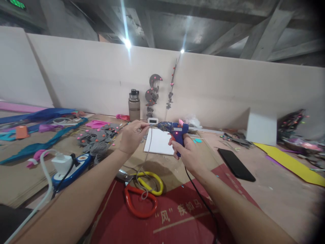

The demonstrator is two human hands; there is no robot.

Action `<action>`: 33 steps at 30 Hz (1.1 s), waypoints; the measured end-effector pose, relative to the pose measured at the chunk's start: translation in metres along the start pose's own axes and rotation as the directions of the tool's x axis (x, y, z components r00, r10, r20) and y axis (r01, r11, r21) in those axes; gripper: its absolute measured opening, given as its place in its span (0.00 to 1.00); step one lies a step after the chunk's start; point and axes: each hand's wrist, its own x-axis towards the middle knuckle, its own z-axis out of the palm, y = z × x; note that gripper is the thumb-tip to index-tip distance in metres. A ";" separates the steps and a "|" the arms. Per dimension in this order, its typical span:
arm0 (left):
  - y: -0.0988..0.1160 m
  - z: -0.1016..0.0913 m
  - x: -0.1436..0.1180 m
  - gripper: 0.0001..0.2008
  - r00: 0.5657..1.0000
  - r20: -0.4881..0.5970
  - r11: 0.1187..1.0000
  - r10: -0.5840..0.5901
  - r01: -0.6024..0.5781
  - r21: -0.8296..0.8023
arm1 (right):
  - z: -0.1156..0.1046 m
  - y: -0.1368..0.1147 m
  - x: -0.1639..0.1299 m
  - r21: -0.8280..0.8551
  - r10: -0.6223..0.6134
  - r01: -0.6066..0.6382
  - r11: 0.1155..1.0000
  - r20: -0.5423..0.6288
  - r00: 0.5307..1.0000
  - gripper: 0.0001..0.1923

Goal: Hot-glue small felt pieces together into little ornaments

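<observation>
Right hand: right hand point(186, 152) is wrapped tight around the grip of a blue plastic hot-glue gun point(175, 130), forefinger at the trigger; a small red light glows on the gun's body.
Glue gun: held level above the table, nozzle pointing toward the left hand; its black power cord point(200, 198) drops from the grip and runs back along the right forearm.
Left hand: left hand point(132, 135) is nearly closed, thumb and forefinger pinched on the top end of a thin grey cord point(148, 149), right at the gun's nozzle.
Grey cord: hangs down from the pinch and ends in loops on the scissors.
Below the hands: flat white rectangular sheet point(158, 142) on the brown wooden table point(274, 189).
Nearer than the hands: scissors with one red and one yellow handle loop point(142, 195), lying partly on a red printed sheet point(177, 217).
Right of the right hand: black phone point(236, 165), flat, well apart.
Beyond the left hand: grey lidded bottle point(134, 105), upright by the white wall.
</observation>
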 end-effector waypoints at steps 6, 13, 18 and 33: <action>0.002 0.000 0.000 0.06 1.000 0.015 1.000 0.005 -0.005 -0.024 | 0.001 0.001 0.001 -0.005 0.003 -0.003 1.000 -0.001 1.000 0.10; -0.001 0.001 -0.001 0.08 0.998 -0.005 0.997 -0.068 0.068 -0.025 | 0.000 0.001 0.001 -0.019 0.007 -0.007 1.000 -0.010 1.000 0.11; -0.002 0.000 -0.001 0.09 0.994 0.000 0.993 -0.112 0.112 -0.030 | 0.000 0.001 0.001 -0.020 -0.004 0.004 1.000 -0.009 1.000 0.10; 0.001 0.005 0.003 0.12 0.881 0.169 0.785 -0.441 0.470 -0.405 | -0.002 0.001 0.003 -0.048 -0.011 0.008 0.999 -0.059 0.998 0.10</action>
